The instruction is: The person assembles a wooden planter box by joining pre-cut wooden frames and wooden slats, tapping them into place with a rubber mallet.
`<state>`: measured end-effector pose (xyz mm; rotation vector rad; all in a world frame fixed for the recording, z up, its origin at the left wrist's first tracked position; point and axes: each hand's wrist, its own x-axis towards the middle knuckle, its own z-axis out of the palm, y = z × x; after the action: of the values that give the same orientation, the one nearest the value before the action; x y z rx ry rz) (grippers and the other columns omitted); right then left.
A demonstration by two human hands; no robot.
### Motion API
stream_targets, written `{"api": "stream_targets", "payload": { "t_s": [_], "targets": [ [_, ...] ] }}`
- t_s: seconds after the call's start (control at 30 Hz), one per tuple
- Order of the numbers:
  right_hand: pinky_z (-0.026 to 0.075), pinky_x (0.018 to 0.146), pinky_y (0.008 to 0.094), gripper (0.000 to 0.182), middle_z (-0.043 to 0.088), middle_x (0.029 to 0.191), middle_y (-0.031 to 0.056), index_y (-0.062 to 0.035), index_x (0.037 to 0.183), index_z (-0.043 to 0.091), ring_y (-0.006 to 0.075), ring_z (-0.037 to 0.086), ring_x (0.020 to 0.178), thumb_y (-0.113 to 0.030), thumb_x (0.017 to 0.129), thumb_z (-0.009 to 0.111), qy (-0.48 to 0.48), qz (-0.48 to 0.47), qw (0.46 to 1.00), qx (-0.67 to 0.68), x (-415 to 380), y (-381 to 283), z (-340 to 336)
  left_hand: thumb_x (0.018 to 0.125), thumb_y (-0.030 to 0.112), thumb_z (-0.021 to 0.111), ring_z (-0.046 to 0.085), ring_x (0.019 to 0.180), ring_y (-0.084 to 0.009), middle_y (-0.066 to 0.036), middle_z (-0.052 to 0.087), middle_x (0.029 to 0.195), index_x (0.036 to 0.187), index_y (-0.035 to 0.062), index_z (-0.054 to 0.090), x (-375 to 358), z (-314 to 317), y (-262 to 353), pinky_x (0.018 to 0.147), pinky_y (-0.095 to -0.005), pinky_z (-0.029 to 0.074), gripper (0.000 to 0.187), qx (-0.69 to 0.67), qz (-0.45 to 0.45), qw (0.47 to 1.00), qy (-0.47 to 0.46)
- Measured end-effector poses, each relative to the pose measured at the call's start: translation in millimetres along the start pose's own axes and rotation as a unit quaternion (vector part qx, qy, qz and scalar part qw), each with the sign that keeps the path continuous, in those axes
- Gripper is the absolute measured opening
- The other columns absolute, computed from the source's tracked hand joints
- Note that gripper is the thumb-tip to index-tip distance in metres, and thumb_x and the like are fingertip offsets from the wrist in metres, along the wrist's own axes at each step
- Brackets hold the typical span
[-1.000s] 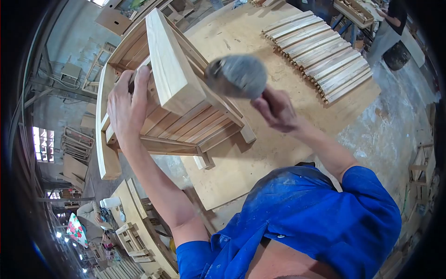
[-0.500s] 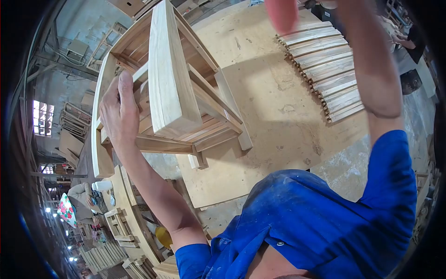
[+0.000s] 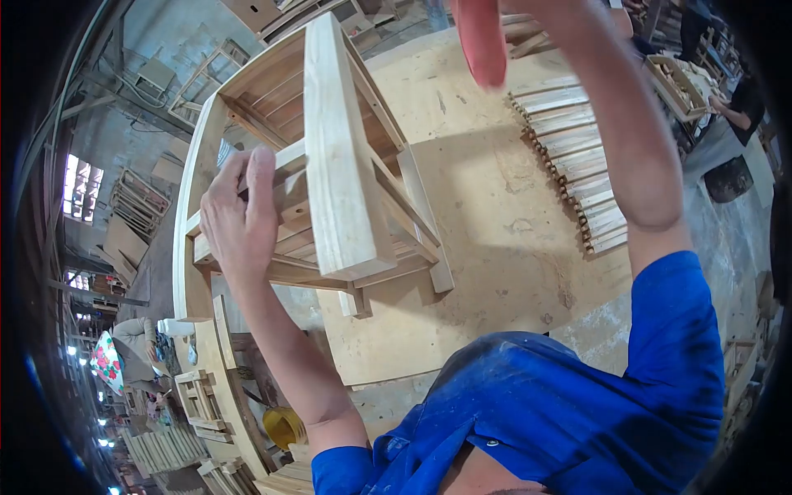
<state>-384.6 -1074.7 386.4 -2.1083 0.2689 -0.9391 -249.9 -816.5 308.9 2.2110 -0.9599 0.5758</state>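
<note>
A pale wooden furniture frame (image 3: pixel 351 190), with curved side pieces and slats inside, stands tilted on the plywood tabletop (image 3: pixel 487 239). My left hand (image 3: pixel 239 210) is closed around its cross rail (image 3: pixel 289 158), between the two curved pieces; the fingertips are partly hidden. High at the top edge, my right hand (image 3: pixel 549 7) is blurred and largely cut off. From it hangs a red, rounded handle-like part (image 3: pixel 481 45), apart from the frame. What tool it belongs to is out of sight.
A row of slatted wood pieces (image 3: pixel 573 157) lies on the tabletop to the right. Lower left are a bench (image 3: pixel 235 396), a yellow round object (image 3: pixel 283 426) and stacked slats. Another person (image 3: pixel 136 355) is at far left; a co-worker's arm (image 3: pixel 730 111) shows at far right.
The wooden frame and my left hand appear farther right in view, partly through head movement. My right arm and the red part have swung left, with the red part now lower.
</note>
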Motion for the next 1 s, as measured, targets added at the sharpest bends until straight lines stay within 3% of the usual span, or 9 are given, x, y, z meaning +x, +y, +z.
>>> {"api": "stream_targets", "payload": {
  "t_s": [0.07,0.17,0.37,0.57,0.67,0.73,0.8,0.87,1.0],
  "targets": [
    [0.054,0.070,0.0415,0.037,0.066,0.096,0.0197,0.0060,0.120,0.053,0.0281,0.066,0.082,-0.008,0.086,0.055,-0.059,-0.067,0.992,-0.093,3.9,79.6,46.4,0.092,0.048,0.058,0.065,0.072,-0.0312,-0.017,0.067,0.073,0.096,0.0007,0.072,0.0,-2.5,4.4,0.072,-0.0366,0.047,0.050,0.018,-0.025,0.999,-0.016],
    [0.052,0.073,0.0436,0.035,0.067,0.098,0.0230,0.0047,0.115,0.057,0.0327,0.067,0.089,-0.003,0.081,0.051,-0.077,-0.162,0.953,-0.246,5.7,84.2,37.1,0.090,0.053,0.059,0.068,0.078,-0.0358,-0.020,0.070,0.079,0.096,0.0019,0.073,0.1,-1.3,-0.8,0.075,-0.0408,0.049,0.053,0.015,-0.006,1.000,0.002],
    [0.054,0.070,0.0368,0.052,0.066,0.106,0.0181,0.0051,0.134,0.047,0.0220,0.066,0.084,-0.014,0.087,0.060,0.087,-0.203,0.890,-0.399,46.1,-67.7,-14.6,0.090,0.055,0.059,0.062,0.062,-0.0319,-0.016,0.064,0.065,0.082,0.0007,0.070,-0.5,-3.3,-10.4,0.071,-0.0431,0.046,0.056,0.025,0.058,0.996,0.065],
    [0.052,0.079,0.0375,0.052,0.066,0.104,0.0168,0.0031,0.133,0.051,0.0247,0.065,0.092,-0.015,0.085,0.062,0.138,-0.165,0.909,-0.357,71.2,-129.8,11.0,0.088,0.049,0.065,0.069,0.085,-0.0303,-0.017,0.072,0.090,0.100,-0.0001,0.071,-7.6,-2.9,-28.4,0.079,-0.0401,0.049,0.051,0.032,0.099,0.994,0.042],
    [0.051,0.084,0.0378,0.052,0.067,0.103,0.0162,0.0021,0.132,0.053,0.0261,0.065,0.096,-0.015,0.084,0.064,0.063,-0.102,0.898,-0.423,86.1,-38.2,42.9,0.084,0.045,0.072,0.066,0.094,-0.0304,-0.017,0.070,0.103,0.106,0.0009,0.068,-29.2,-1.0,-51.3,0.089,-0.0433,0.047,0.049,-0.045,0.194,0.976,0.094],
    [0.050,0.086,0.0380,0.052,0.067,0.103,0.0158,0.0015,0.132,0.054,0.0270,0.065,0.098,-0.015,0.084,0.064,-0.128,-0.155,0.854,-0.479,83.3,56.5,56.5,0.081,0.039,0.076,0.063,0.102,-0.0343,-0.016,0.067,0.108,0.109,0.0007,0.066,-64.6,-4.1,-70.6,0.096,-0.0485,0.043,0.048,-0.148,0.312,0.912,0.220],
    [0.050,0.088,0.0381,0.052,0.067,0.103,0.0156,0.0011,0.132,0.055,0.0275,0.065,0.100,-0.016,0.083,0.065,-0.180,-0.153,0.843,-0.483,85.0,51.7,43.2,0.079,0.041,0.077,0.061,0.104,-0.0383,-0.016,0.065,0.105,0.116,-0.0005,0.061,-117.6,-6.1,-109.9,0.102,-0.0529,0.038,0.057,-0.133,0.332,0.912,0.204],
    [0.046,0.093,0.0390,0.060,0.066,0.104,0.0164,0.0001,0.137,0.050,0.0294,0.062,0.105,-0.018,0.082,0.064,-0.066,-0.030,0.912,-0.403,94.0,-4.2,18.0,0.076,0.042,0.079,0.059,0.106,-0.0380,-0.019,0.062,0.109,0.123,-0.0023,0.056,-160.3,-0.1,-159.1,0.101,-0.0519,0.038,0.069,-0.147,0.302,0.925,0.178],
    [0.048,0.090,0.0411,0.053,0.067,0.104,0.0185,0.0011,0.130,0.053,0.0293,0.064,0.104,-0.016,0.081,0.061,0.095,-0.102,0.902,-0.408,80.0,-147.2,16.9,0.070,0.034,0.083,0.049,0.118,-0.0418,-0.024,0.050,0.127,0.134,-0.0039,0.046,-198.6,25.4,-227.4,0.101,-0.0538,0.039,0.083,-0.217,0.065,0.965,0.134]
  ]
}}
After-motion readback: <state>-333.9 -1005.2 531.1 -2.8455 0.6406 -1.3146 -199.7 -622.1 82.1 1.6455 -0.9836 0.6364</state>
